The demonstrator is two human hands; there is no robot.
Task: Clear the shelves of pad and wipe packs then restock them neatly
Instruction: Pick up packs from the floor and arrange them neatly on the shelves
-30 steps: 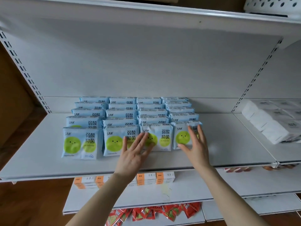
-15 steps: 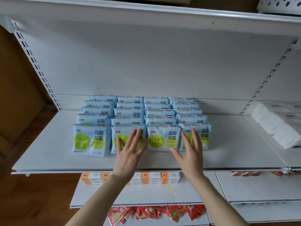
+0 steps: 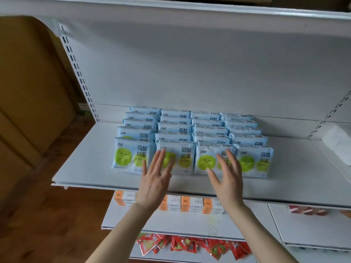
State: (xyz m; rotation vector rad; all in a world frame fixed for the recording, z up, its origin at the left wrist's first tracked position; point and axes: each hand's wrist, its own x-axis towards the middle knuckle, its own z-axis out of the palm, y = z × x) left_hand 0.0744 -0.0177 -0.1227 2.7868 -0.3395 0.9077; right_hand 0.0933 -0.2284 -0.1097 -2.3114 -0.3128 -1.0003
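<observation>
Head view, all places reckoned from the white shelf (image 3: 85,168).

On the shelf, from mid-depth to the rear: pad packs (image 3: 174,128), pale blue, printed with green smiling circles and dark characters. They stood in four columns that ran back to the back panel (image 3: 190,63), each pack overlapped by the one in front. The front row held four, side by side and touching: far-left pack (image 3: 131,156), second pack (image 3: 184,158), third pack (image 3: 206,161), far-right pack (image 3: 254,161).

Over the shelf's front edge:
- Left hand (image 3: 154,184): fingers straight and spread apart, nothing held, fingertips before the second pack. Whether they touched it could not be told.
- Right hand (image 3: 228,179): fingers likewise straight and apart, nothing held, fingertips before the third pack. Contact could not be told.

At the shelf's left rear corner: slotted upright (image 3: 79,73), white, rising to the board above.

Just past the shelf's right end, on the neighbouring board: white wrapped packs (image 3: 338,147), cut off by the frame edge.

Below the shelf: lower shelf (image 3: 133,221), which carried orange-and-white boxes (image 3: 190,204) in a row beneath the front edge, partly hidden by the wrists.

Below that again: red sachets (image 3: 190,243), loosely heaped.

Below and left of the shelf: wooden floor (image 3: 47,224).
</observation>
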